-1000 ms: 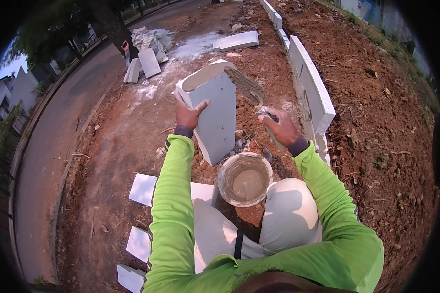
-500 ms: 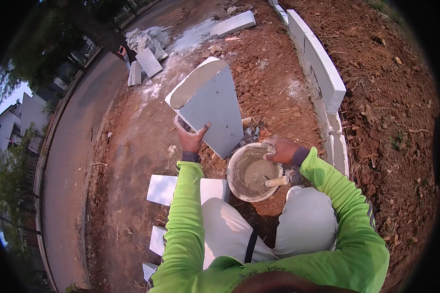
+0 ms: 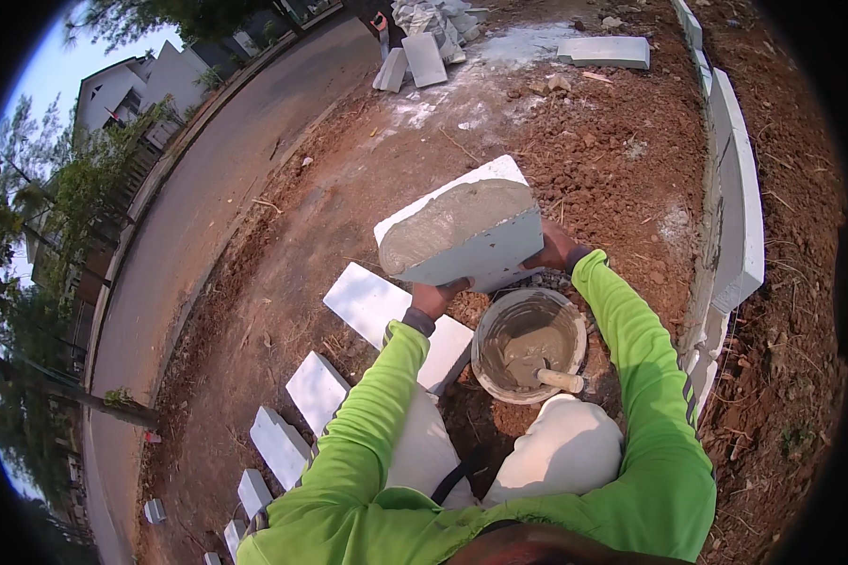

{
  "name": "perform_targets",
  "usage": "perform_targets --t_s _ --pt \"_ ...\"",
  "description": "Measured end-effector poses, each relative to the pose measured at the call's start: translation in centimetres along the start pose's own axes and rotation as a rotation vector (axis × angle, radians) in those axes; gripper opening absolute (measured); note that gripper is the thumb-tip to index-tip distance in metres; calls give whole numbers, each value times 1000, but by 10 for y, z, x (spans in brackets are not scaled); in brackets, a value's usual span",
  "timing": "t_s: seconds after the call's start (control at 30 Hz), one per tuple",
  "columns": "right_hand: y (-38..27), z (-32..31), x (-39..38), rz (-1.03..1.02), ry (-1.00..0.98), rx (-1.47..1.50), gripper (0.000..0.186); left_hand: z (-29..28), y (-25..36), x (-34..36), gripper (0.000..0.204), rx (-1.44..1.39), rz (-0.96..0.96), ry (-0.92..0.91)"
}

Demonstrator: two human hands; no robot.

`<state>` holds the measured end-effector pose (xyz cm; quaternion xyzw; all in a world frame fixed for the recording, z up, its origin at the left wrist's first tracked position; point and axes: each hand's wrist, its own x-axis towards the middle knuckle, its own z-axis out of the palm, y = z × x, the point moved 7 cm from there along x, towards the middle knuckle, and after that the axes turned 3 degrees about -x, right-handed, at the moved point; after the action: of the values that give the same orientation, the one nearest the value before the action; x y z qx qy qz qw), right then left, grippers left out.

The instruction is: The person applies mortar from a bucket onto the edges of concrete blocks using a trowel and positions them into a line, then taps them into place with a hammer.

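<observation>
Above the mortar bucket [image 3: 528,347], over red churned earth, the person held a white block [image 3: 466,231] up in both hands, its broad top face spread with wet grey mortar. The left hand [image 3: 437,298] was clamped on the block's lower near edge, fingers curled under it. The right hand [image 3: 554,250] gripped the block's right end, mostly hidden behind it, so only the wrist and back of the hand showed. The block sat tilted, raised well clear of the ground, between the person's chest and the open dirt beyond.

Down below, the bucket stood between the knees, part full of grey mortar, with a trowel handle [image 3: 561,379] resting against its near rim. Just left of the bucket, a row of white blocks [image 3: 372,306] lay flat on the soil, running back towards the lower left. Off to the right, a low wall of laid white blocks [image 3: 735,217] ran along the edge of the plot. Far ahead, a loose stack of blocks [image 3: 424,52] sat by the road [image 3: 207,207], with one more block [image 3: 605,51] lying alone near a pale patch of spilled dust. Both sleeves were bright green, and the trousers were pale.
</observation>
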<state>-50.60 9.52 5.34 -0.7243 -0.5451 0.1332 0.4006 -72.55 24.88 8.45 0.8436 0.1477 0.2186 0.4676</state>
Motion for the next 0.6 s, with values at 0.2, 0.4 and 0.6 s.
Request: perform_targets --t_s 0.2,0.4,0.6 --pt "-78 -22 -13 -87 124 65 79 -54 74 -4 46 -244 37 6" --pt "-207 -148 -62 -162 407 75 65 -100 266 44 53 -22 516 -57" --pt "-376 -256 -145 -535 720 -440 80 -148 356 134 28 -687 555 -519"
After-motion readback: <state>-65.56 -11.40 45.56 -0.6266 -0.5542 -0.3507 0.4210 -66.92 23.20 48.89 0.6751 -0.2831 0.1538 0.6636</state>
